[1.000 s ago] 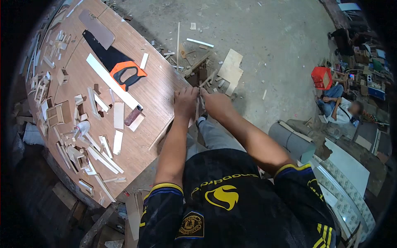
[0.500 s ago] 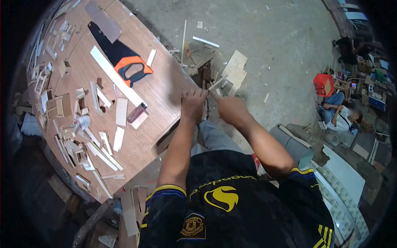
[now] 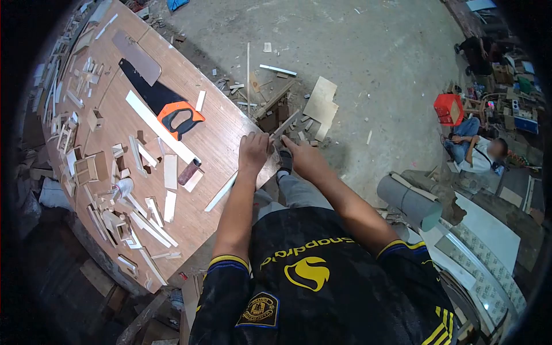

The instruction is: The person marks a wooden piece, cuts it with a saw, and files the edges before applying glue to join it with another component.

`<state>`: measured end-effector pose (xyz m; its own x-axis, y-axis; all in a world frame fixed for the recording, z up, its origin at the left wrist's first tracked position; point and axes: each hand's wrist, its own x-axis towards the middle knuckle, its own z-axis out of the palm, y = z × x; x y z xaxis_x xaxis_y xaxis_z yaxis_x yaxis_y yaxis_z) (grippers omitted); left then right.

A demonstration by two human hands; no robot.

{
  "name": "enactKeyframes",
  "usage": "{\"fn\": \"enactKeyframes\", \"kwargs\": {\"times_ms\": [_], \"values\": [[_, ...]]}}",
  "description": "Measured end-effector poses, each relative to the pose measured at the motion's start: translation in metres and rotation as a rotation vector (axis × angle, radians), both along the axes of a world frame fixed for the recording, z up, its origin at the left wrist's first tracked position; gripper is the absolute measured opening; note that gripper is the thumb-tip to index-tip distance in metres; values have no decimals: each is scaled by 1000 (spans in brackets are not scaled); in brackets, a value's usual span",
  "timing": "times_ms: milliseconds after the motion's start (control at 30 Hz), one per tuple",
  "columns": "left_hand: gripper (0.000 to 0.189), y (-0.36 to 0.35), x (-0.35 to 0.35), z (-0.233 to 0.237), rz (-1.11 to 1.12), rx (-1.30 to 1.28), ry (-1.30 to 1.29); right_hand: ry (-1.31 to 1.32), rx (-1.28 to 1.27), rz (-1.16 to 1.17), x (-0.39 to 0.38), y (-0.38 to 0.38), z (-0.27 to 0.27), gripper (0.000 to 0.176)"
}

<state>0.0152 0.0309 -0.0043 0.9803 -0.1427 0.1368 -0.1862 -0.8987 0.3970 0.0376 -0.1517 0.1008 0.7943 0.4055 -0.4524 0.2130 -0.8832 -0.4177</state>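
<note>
At the table's near right corner, my left hand [image 3: 254, 150] is closed, its fingers bent over a thin wooden strip [image 3: 286, 123] that juts past the edge. My right hand [image 3: 303, 156] is just right of it, curled, with the index finger stretched along the near end of the strip. Whatever lies inside the right hand is hidden. Under my left forearm a white strip [image 3: 221, 192] lies on the table. Farther left on the tabletop are an orange-handled handsaw [image 3: 178, 118], a long white strip [image 3: 161, 127] and a dark reddish block [image 3: 188, 172].
Small wooden pieces and little frames [image 3: 92, 169] cover the left of the wooden table [image 3: 213, 132]. Offcuts and a plywood scrap [image 3: 321, 106] lie on the concrete floor. At right are a grey roll [image 3: 408, 198], a red crate [image 3: 448, 109] and a seated person [image 3: 474, 152].
The view has shifted slightly. My hands have moved a little left and down in the picture, still together at the corner. The white strip under my left forearm now shows.
</note>
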Motion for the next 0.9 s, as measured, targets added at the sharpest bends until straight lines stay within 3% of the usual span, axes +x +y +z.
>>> {"fn": "enactKeyframes", "kwargs": {"times_ms": [133,200,333,400,533,667,733,900], "values": [[20,-5,2,11,90,76,-22,-51,2,-31,-1,8,-4,54],[17,-11,2,8,304,-24,-94,-37,-43,-3,5,13,0,52],[25,-20,9,3,411,-83,-4,-9,-125,104,20,21,12,47],[26,-26,22,1,487,-69,-146,5,-131,107,20,28,16,46],[31,-32,22,-2,562,50,-84,24,-177,148,26,39,21,44],[47,-32,23,-6,669,14,5,6,-192,184,29,46,16,43],[53,-29,24,-3,671,52,54,-69,-200,202,28,44,19,32],[71,-32,30,3,719,70,183,11,-224,177,31,48,19,37]]}}
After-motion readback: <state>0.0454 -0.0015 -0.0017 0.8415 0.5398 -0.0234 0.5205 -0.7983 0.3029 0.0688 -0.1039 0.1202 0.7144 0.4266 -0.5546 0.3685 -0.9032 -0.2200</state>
